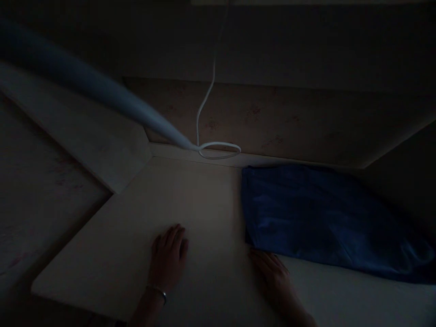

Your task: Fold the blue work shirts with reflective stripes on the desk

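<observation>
In dim light, my left hand [169, 259] rests palm down on a pale desk top [197, 195], fingers lying forward and holding nothing that shows. It wears a thin bracelet [164, 296] at the wrist. My right hand [271, 274] lies flat on the same surface, its fingers stretched out beside the near left corner of a dark blue shiny cloth [306, 213]. Whether those fingertips touch the cloth, I cannot tell. The cloth spreads over the right side of the desk, with soft folds; anything beneath it is hidden.
A white cord [214, 68] hangs down the middle and ends in a loop [220, 150] above the desk's back edge. From the upper left a blurred pale bluish band [112, 97] slants to the loop. Behind stands a flowered wall [245, 113]; a pale panel [109, 150] is at left.
</observation>
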The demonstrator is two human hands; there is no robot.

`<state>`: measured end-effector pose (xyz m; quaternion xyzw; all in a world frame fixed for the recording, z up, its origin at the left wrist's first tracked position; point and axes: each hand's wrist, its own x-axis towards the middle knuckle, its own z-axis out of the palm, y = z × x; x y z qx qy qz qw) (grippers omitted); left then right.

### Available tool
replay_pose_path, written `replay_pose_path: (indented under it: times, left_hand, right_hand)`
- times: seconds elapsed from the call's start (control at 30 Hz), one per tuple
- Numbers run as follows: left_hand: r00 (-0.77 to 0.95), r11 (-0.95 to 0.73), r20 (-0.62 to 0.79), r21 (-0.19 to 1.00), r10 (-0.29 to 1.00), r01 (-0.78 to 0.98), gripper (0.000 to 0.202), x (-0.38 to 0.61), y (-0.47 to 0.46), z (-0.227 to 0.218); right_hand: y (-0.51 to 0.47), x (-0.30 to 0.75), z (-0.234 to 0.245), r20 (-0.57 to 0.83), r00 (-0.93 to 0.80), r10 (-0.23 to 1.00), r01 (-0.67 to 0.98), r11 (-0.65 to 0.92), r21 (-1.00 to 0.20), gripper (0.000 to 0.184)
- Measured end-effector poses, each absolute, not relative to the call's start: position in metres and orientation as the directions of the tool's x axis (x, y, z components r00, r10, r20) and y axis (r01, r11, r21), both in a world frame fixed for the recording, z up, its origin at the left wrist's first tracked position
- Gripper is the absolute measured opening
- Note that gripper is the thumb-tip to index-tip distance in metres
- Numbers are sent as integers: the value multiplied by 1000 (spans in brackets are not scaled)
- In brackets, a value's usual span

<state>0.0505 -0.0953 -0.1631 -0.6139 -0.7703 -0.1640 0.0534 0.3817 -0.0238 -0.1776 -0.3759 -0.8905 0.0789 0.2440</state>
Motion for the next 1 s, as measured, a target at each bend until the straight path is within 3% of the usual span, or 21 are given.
replay_pose_path:
  times: [0.2,0.5,0.6,0.7,0.8,0.87,0.93,1.0]
  left_hand:
    - [-235,194,296,160,926,968,37,50,-95,-164]
    - [-222,181,327,151,919,972,38,42,-94,-168]
    - [-234,147,327,267,916,952,33,40,-88,-173]
    - [-262,85,271,528,926,845,36,57,-70,-172]
    - [-272,102,93,774,958,624,43,96,-41,-163]
    - [-227,161,-53,856,972,491,45,125,-16,-155]
    - [-177,226,-169,898,970,378,49,149,11,-148]
    - [-162,291,-255,918,953,269,54,167,39,-143]
  right_hand:
    - [-24,381,-178,352,-600,719,646,694,-317,33]
    - [-25,375,-167,278,-572,772,656,634,-409,36]
    - [-24,374,-166,274,-556,785,636,614,-468,35]
    - [-25,372,-161,234,-530,815,588,552,-591,31]
    - [-18,382,-143,122,-538,834,460,412,-786,25]
    - [-1,405,-124,-15,-520,854,395,225,-891,24]
    - [30,445,-103,-93,-381,920,392,70,-917,29]
    - [75,499,-87,18,-75,997,447,50,-893,36]
